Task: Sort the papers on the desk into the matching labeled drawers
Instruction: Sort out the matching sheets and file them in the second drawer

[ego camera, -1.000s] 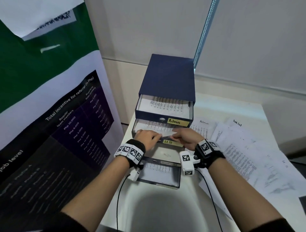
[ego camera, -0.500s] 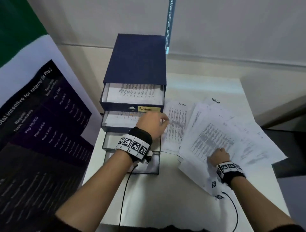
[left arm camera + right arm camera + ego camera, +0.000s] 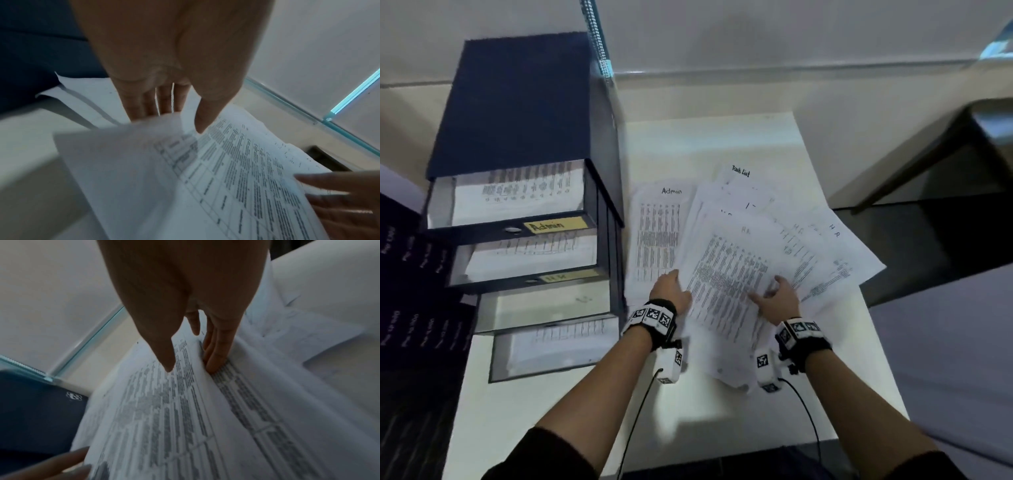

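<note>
**Two hands lift the top sheet (image 3: pixel 726 274)**

Right of the drawer unit (image 3: pixel 517 102), papers (image 3: pixel 825 246) fan over the desk (image 3: pixel 722 137). The left hand (image 3: pixel 671 289) and right hand (image 3: pixel 779 301) pinch its side edges, fingers under, thumbs over, probably to peel it free flat.

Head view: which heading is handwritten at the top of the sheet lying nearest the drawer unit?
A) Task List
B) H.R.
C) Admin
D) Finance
C: the Admin sheet lies right beside the drawer unit, its heading legible at the top. The H.R. sheet, pinched by the left hand and the right hand, lies to its right.
</note>
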A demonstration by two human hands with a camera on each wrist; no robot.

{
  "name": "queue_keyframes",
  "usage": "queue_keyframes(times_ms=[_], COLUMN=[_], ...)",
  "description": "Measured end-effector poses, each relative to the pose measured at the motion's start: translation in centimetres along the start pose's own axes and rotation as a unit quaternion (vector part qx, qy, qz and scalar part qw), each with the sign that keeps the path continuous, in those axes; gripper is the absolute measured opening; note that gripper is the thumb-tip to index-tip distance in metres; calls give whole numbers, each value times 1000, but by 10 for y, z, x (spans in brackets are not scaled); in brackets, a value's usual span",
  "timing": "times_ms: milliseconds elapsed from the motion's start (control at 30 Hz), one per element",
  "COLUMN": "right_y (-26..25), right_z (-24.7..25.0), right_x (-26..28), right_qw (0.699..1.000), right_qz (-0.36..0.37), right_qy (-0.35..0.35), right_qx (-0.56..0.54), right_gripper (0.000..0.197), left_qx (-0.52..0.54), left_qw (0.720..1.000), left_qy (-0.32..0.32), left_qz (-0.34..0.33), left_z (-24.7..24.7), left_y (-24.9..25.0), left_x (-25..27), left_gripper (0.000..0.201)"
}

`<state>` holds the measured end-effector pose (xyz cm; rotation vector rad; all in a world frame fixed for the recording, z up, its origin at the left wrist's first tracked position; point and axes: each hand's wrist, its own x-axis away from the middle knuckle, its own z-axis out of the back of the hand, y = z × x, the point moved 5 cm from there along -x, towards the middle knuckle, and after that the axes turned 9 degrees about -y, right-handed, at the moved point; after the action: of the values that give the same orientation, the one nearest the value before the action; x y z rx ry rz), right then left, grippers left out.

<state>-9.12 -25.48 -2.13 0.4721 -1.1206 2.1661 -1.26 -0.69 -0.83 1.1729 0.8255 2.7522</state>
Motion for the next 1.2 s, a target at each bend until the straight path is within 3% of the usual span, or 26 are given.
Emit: queue_keyframes(times_ms=[100,200,267,400,467,533,633,700,767,867,1000,1200], right_y=[-11,-16,-12,34,54,73,95,106,96,81,65,49], right_z=[5,14,37,115,147,162,153,135,115,87,64,47], right_x=[-7,-11,-21,-41,-41,-43,-50,-54,-44,-33,-24,-19], right_qw=[995,988,990,979,972,963,963,971,976,989,993,998], right_qz=[-10,-8,16,4,3,6,-15,-37,-33,-30,-36,-4], right_qy=[-11,-27,10,159,168,126,48,-2,-46,-71,-81,-65], right_qx=[-96,-151,-140,-130,-167,-239,-264,-237,-210,-127,-84,-16], right_gripper=[86,37,21,21,24,30,30,36,31,25,31,31], left_qx=[16,26,36,-52,-58,-47,-72,-67,-21,-8,-13,-38], left_qw=[999,995,990,986,987,991,994,994,995,993,982,975], left_qy=[43,93,133,159,144,121,77,73,78,106,187,210], left_qz=[-15,-25,-21,-28,-36,-31,25,54,58,54,3,-69], left_z=[-5,-4,0,1,-5,-15,-31,-37,-41,-40,-29,-33], left_y=[14,21,21,16,19,23,28,29,29,30,27,26], left_x=[-4,-4,-4,-9,-11,-15,-22,-25,-28,-31,-28,-23], left_gripper=[61,61,55,51,53,61,83,86,83,64,28,12])
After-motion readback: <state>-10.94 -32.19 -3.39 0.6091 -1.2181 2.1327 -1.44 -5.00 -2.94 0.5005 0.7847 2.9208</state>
